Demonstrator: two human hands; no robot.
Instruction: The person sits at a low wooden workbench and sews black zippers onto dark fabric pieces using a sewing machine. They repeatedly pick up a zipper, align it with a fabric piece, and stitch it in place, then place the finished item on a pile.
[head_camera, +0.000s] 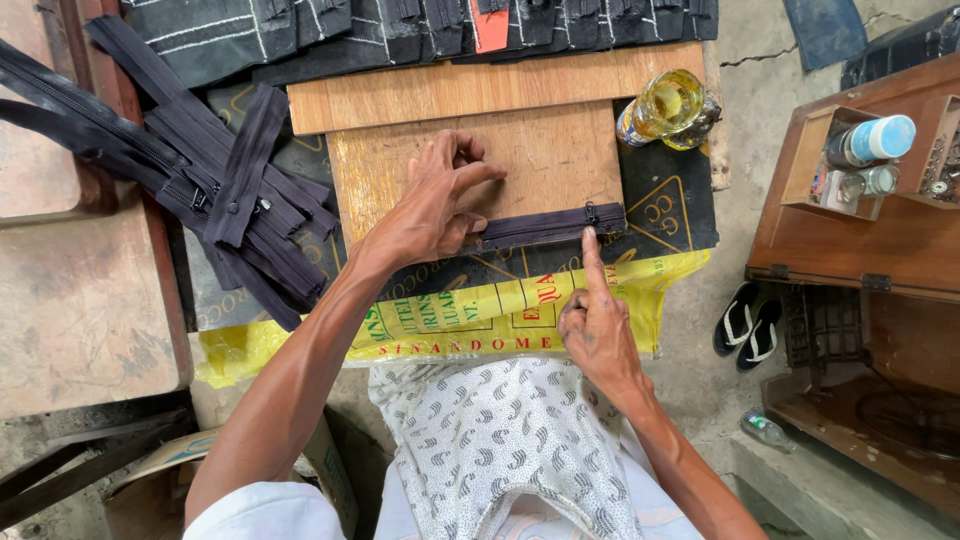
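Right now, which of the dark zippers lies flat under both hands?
The single zipper on the wooden board, held by the left hand and right hand; the rest lie heaped at the left.

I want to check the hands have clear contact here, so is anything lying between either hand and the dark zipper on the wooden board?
Nothing visible does. The left hand presses directly on one end of the dark zipper on the wooden board, and the right hand touches its lower edge with the forefinger. The glass bottle stands apart, at the board's corner.

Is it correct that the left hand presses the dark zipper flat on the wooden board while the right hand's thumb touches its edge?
Not quite. In the head view the right hand touches the dark zipper with its index finger, not its thumb. The left hand does press it on the wooden board.
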